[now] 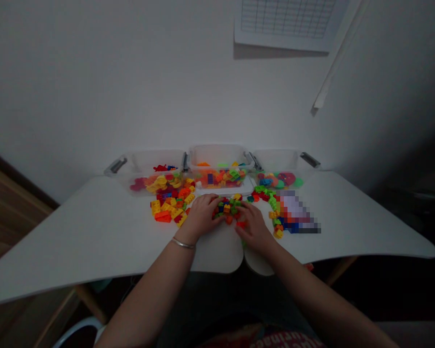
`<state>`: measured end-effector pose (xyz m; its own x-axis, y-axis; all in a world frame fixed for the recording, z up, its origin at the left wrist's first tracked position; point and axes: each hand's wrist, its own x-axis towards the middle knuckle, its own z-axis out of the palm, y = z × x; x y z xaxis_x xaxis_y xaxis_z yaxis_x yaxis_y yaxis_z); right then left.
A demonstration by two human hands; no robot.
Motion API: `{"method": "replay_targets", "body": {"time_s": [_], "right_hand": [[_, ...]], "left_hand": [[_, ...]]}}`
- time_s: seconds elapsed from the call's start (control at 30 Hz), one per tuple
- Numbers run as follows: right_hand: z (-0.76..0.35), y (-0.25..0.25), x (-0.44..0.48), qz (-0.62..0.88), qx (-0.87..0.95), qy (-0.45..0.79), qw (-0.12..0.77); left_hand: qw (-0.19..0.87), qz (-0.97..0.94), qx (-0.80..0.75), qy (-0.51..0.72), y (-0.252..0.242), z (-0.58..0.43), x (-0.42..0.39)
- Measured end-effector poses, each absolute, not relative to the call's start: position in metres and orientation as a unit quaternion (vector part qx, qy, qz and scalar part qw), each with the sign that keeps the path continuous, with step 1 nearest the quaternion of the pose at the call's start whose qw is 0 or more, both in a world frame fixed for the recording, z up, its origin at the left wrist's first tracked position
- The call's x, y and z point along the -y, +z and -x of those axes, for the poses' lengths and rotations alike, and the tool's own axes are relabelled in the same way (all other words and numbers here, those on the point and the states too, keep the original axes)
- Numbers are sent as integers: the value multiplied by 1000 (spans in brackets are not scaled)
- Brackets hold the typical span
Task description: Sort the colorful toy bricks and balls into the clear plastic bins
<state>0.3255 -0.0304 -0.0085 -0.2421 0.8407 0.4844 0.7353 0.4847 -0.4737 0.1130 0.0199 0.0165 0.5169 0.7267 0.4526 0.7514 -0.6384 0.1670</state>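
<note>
A small pile of toy building bricks (224, 208), in green, orange, blue and yellow, lies on the white table between my two hands. My left hand (204, 215) curves along the pile's left side, thumb apart from the fingers, and appears to hold nothing. On the other side, my right hand (254, 226) is open with its fingers apart, touching or close to the pile's right edge. An orange-red piece (242, 224) shows beside its thumb; I cannot tell whether the hand touches it. Parts of the pile are hidden behind my fingers.
Clear bins of toy pieces, left (155, 181), middle (217, 176) and right (281, 176), stand along the wall. Loose bricks (168, 208) lie left of my hands, and a row of green bricks (273, 200) to the right. A pixelated patch covers something beyond that row.
</note>
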Motion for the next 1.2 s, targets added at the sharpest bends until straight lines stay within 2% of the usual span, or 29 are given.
{"method": "replay_targets", "body": {"time_s": [0.1,0.2,0.37,0.77,1.2], "right_hand": [[-317,-9,36,499,816,46,289],[-308,-10,28,531,800,20,277],[-297,-17,5,581,738,39,341],[-268,-23,-30,585,593,118,541],[-260,-23,-49,453,617,275,581]], "left_hand": [[27,870,428,-243,15,-113,-21],[35,860,443,-250,14,-113,-21],[38,841,477,-252,13,-114,-22],[26,832,482,-272,12,-114,-26],[19,833,475,-283,14,-116,-28]]}}
